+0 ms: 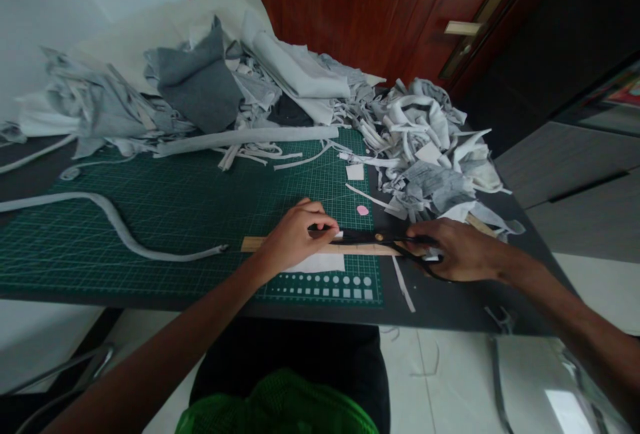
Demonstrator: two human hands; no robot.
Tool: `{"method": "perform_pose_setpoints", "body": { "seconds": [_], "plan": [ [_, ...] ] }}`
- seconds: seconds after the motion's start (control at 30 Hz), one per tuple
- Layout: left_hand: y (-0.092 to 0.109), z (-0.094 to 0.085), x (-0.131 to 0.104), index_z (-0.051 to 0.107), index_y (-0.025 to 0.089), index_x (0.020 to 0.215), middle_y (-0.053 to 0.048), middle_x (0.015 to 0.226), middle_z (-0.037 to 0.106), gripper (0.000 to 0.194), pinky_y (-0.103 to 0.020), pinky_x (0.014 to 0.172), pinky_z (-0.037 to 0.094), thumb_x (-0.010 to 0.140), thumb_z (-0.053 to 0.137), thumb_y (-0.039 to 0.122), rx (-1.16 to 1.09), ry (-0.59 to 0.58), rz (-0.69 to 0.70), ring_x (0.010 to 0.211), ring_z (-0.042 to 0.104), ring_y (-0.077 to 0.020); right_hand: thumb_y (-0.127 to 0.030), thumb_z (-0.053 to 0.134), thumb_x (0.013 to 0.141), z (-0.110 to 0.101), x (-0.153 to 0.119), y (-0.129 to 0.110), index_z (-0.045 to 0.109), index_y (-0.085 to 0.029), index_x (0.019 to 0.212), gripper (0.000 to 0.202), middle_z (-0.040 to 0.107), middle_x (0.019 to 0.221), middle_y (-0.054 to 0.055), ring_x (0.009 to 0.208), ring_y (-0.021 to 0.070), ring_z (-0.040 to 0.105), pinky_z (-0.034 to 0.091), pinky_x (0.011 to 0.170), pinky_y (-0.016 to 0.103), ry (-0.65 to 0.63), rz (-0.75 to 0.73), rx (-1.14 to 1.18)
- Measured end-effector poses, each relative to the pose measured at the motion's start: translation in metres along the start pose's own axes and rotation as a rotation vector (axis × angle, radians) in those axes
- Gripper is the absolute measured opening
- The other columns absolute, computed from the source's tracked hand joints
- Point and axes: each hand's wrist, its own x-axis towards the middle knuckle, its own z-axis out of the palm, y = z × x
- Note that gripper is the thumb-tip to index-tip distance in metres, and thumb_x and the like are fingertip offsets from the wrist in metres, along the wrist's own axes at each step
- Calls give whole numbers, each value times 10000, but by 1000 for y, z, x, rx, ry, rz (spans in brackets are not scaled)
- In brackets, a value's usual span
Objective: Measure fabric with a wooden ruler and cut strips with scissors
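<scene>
While my right hand [457,247] curls round the looped handles of slender black scissors [379,238], my left pinches a small white scrap [339,235] between thumb and fingers, right beside the blades. Beneath lie a straight wooden ruler [251,244] and the smooth, gridded green mat [165,221], with limp fabric offcuts [425,154] heaped beyond in crumpled folds and twisted strips.

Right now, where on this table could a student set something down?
Bare: the green mat between the straight strip and curving strip, and between that and the front edge, left of the left forearm. Crowded: back and right, under heaped fabric, and around the scissors and ruler.
</scene>
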Motion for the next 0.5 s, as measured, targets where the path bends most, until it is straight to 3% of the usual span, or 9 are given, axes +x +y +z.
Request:
{"method": "perform_pose_setpoints", "body": {
  "seconds": [0.1,0.37,0.5],
  "plan": [
    [1,-1,1,785,219,891,-5,810,652,140,-328,813,427,968,685,282,6,-19,-5,807,565,-172,-165,674,679,-2,5,-5,688,-210,944,269,737,881,26,749,208,673,425,633,270,-57,-2,-4],
    [0,-2,2,786,228,897,-3,818,635,133,-345,836,415,958,687,293,11,-30,-23,824,562,-178,-180,674,685,-4,16,-14,632,-214,888,210,682,775,10,670,187,620,349,587,271,-66,-13,-18],
    [0,-2,2,794,235,905,-10,826,626,123,-339,819,405,951,695,291,25,-36,-44,859,556,-190,-187,683,692,-3,20,-17,629,-211,920,236,697,829,27,702,201,636,364,605,282,-74,-15,-29]
  ]
}}
